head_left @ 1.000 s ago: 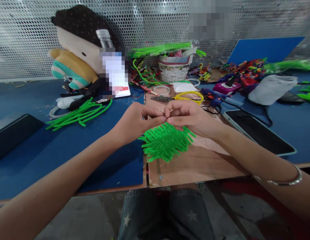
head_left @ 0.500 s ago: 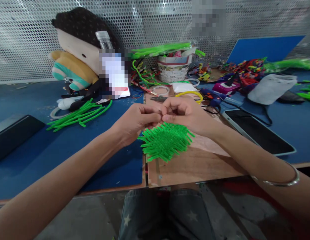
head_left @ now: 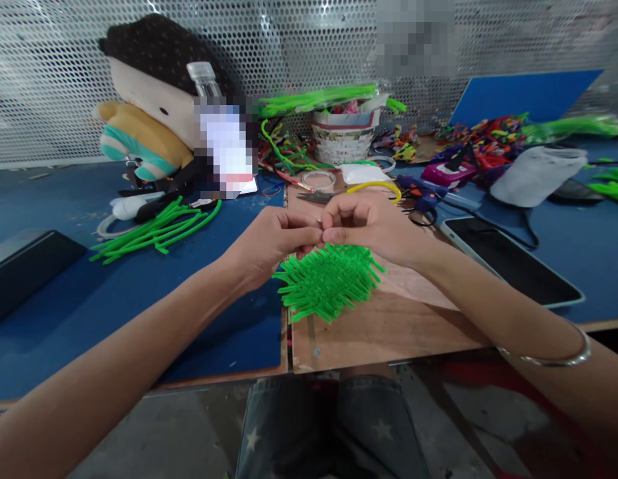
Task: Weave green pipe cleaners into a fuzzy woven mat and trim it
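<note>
My left hand and my right hand meet fingertip to fingertip above the table's middle. Both are closed in a pinch. Whatever sits between the fingertips is too small to name; only a tiny dark speck shows there. Just below them, a woven mat of bright green pipe cleaners with ends sticking out lies on the wooden board. The hands cover its upper edge. Behind the fingers rests a pair of scissors, partly hidden.
Loose green pipe cleaners lie on the blue tabletop at left, near a plush toy. A phone lies at right. Further back are a paper-wrapped pot, a tape roll, a glue gun and a white cup-like piece.
The whole view has shifted slightly, so things sit a little further left. Both hands keep their pinch at nearly the same spot, and the green mat lies as before.
</note>
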{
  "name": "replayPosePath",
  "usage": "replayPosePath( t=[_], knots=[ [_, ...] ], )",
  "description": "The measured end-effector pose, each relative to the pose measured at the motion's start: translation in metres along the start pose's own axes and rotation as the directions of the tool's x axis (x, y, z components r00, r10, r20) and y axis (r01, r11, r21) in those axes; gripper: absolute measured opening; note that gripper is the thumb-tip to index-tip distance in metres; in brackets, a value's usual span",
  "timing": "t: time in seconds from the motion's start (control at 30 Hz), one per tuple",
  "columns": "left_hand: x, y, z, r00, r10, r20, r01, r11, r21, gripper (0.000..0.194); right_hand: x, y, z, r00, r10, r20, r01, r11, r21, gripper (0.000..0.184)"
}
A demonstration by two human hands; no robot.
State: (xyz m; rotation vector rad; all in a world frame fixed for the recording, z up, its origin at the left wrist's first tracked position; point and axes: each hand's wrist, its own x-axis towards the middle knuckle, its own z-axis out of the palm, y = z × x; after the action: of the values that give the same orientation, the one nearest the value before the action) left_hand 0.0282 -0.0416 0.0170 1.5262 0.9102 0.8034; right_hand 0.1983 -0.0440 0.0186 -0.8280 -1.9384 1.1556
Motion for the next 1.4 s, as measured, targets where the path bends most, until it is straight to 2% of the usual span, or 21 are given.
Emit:
replayPosePath(
  t=[0.17, 0.33, 0.57, 0.63, 0.8, 0.93, 1.17, 1.4],
  knots=[
    [0.0002, 0.0006, 0.0007, 1.0, -0.019, -0.019, 0.019, 1.0, 0.023, 0.018, 0.0017, 0.0039, 0.0014, 1.0, -0.024, -0.012, 0.024, 0.999, -0.027, 0.021],
    [0.0004, 0.0003, 0.0008, 1.0, -0.026, -0.013, 0.026, 0.999, -0.023, 0.017, 0.0021, 0.0072, 0.0019, 0.998, -0.059, -0.034, 0.057, 0.997, -0.043, 0.017],
    [0.0016, -0.0021, -0.0003, 0.999, 0.006, -0.031, -0.008, 0.999, -0.048, 0.014, 0.0039, 0.0073, 0.0048, 0.994, -0.104, -0.04, 0.102, 0.994, -0.037, 0.015],
    [0.0014, -0.001, -0.0004, 1.0, -0.003, -0.022, 0.002, 0.998, -0.058, 0.012, 0.0034, 0.0071, 0.0043, 0.995, -0.091, -0.049, 0.09, 0.996, -0.016, 0.014],
    [0.0009, 0.001, -0.0014, 0.993, -0.11, 0.049, 0.116, 0.981, -0.157, 0.01, 0.0015, 0.0086, 0.002, 0.999, -0.046, -0.011, 0.047, 0.991, 0.128, 0.017],
    [0.0013, -0.0011, -0.0016, 0.989, -0.129, 0.076, 0.143, 0.963, -0.229, 0.008, 0.0017, 0.0103, 0.0019, 1.0, -0.019, 0.014, 0.017, 0.985, 0.173, 0.015],
    [0.0014, -0.0008, 0.0019, 0.997, -0.076, -0.014, 0.073, 0.985, -0.154, 0.01, 0.0021, 0.0072, 0.0042, 0.999, -0.001, -0.037, 0.006, 0.992, 0.125, 0.014],
    [-0.0011, 0.0007, 0.0018, 1.0, 0.017, -0.015, -0.018, 0.997, -0.075, 0.011, 0.003, 0.0065, 0.0029, 0.998, -0.026, -0.06, 0.035, 0.986, 0.162, 0.02]
  ],
)
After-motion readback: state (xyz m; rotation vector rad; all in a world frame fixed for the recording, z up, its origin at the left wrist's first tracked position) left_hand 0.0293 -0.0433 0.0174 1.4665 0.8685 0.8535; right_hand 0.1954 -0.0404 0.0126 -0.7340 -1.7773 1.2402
